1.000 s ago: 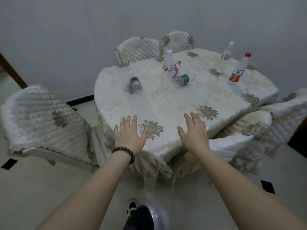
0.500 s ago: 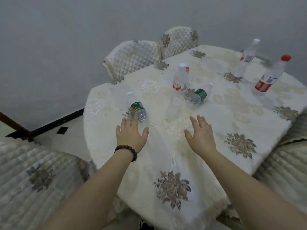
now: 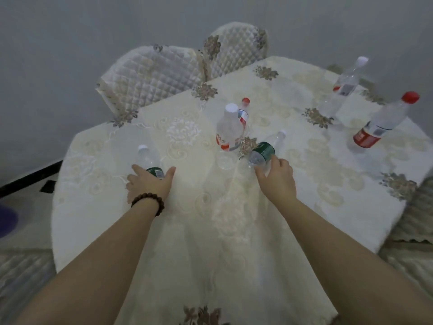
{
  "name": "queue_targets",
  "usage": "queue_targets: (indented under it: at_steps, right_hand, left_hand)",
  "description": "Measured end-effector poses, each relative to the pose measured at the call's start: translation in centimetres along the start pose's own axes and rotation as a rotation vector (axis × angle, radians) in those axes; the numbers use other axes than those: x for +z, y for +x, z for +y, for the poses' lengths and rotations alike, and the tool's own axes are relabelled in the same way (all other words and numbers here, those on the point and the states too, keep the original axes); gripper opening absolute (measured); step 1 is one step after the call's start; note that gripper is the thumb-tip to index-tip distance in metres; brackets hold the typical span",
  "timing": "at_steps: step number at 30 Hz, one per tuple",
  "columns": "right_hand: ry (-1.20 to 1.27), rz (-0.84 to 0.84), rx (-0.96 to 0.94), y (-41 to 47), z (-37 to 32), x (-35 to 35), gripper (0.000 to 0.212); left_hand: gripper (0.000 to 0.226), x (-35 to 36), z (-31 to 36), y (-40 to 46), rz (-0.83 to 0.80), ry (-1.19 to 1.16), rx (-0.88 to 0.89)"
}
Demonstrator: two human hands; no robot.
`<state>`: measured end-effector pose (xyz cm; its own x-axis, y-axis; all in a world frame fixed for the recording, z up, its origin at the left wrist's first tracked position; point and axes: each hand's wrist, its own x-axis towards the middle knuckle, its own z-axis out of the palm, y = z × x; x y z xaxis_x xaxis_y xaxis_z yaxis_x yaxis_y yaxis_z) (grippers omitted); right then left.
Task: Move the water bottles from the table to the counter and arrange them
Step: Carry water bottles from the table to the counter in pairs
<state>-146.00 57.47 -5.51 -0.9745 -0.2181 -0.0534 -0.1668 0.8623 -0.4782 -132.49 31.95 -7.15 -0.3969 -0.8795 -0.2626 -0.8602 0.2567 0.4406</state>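
The left hand (image 3: pixel 150 184) is curled over one lying bottle (image 3: pixel 150 163), the right hand (image 3: pixel 276 177) around another (image 3: pixel 263 152); either round, slick body could be rolled away or fumbled.

Both bare forearms stretched forward from the bottom corners, converging slightly. Left hand (image 3: pixel 150 182) palm down, fingers spread and curving, thumb out to the right, a dark bead bracelet (image 3: pixel 148 202) around the wrist. Right hand (image 3: pixel 277 178) further forward, palm down and turned a little leftward, thumb pointing ahead, fingers bent at the tips. Whether either hand has closed into a grip cannot be told.
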Motion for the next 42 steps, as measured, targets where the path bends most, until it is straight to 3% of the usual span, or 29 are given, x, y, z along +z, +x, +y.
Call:
queue_targets:
  at_steps: [3,8,14,21,28,34,42]
  right_hand:
    - [0.081,0.010,0.130,3.3,-0.5,0.6,0.078]
    - [0.233,-0.065,0.340,7.1,-1.1,2.0,0.096]
    - [0.305,-0.128,0.444,9.3,-0.9,3.4,0.117]
    - [0.422,-0.143,0.403,8.5,0.3,3.2,0.086]
    - [0.592,-0.079,0.215,2.9,1.5,0.0,0.074]
    - [0.666,-0.013,0.133,-4.3,1.9,-3.7,0.075]
    - [0.742,0.132,0.201,-14.6,1.6,-5.4,0.080]
  left_hand:
    - [0.117,1.0,0.3,1.9,-0.007,-0.035,-0.055]
    - [0.093,1.9,0.4,2.4,-0.029,-0.046,-0.064]
    - [0.073,2.4,0.5,1.8,-0.021,-0.104,0.094]
    - [0.070,1.5,1.0,-0.9,-0.024,-0.284,0.298]
    - [0.066,-0.5,1.3,-5.0,-0.005,-0.364,0.363]
    - [0.073,-0.8,0.7,-9.1,-0.075,-0.432,0.472]
    - [0.079,-1.4,-0.8,-12.8,-0.264,-0.482,0.642]
